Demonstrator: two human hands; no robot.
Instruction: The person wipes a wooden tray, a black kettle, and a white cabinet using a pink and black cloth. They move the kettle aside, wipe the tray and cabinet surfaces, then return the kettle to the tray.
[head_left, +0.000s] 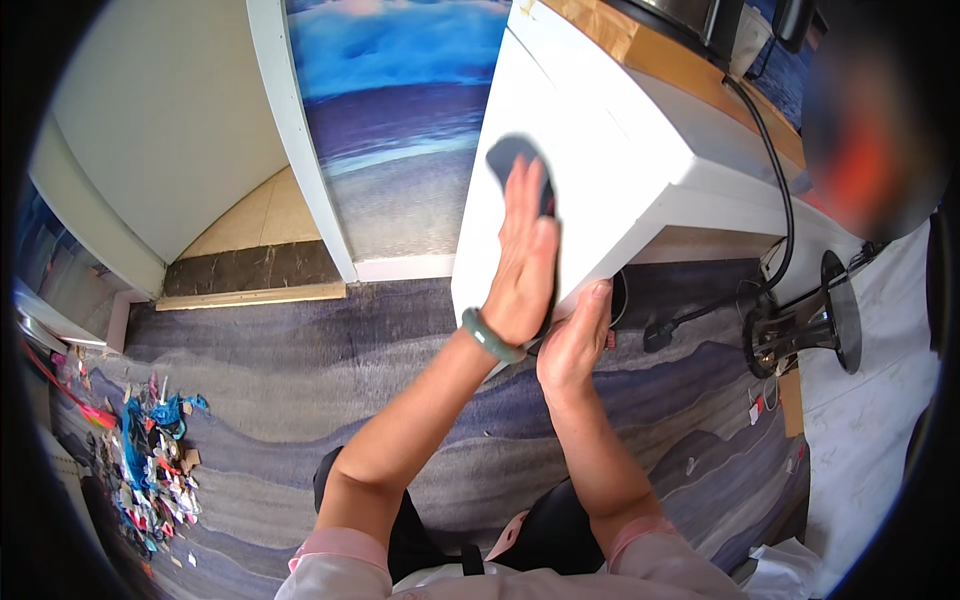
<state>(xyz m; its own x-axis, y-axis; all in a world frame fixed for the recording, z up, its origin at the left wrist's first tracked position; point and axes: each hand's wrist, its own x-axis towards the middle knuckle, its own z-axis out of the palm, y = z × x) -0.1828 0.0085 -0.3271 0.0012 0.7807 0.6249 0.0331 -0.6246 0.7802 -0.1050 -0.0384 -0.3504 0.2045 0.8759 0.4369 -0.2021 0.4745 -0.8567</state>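
Note:
My left hand (523, 274), with a green bangle (492, 336) at the wrist, is pressed flat against the white front of a cabinet (592, 142). Beneath its palm and fingers is a dark cloth-like piece (512, 150), with a small reddish spot near its edge; most of it is hidden by the hand, so its exact kind is unclear. My right hand (574, 341) grips the cabinet's lower edge, thumb upward, its other fingers mostly out of sight.
A wooden top (641, 45) on the cabinet carries dark appliances. A black cable (780, 172) drops to the floor beside a dark round-based stand (802, 330). Mixed litter (154, 465) lies on the patterned carpet (300, 420) at left. A blurred dark shape (870, 135) fills the upper right.

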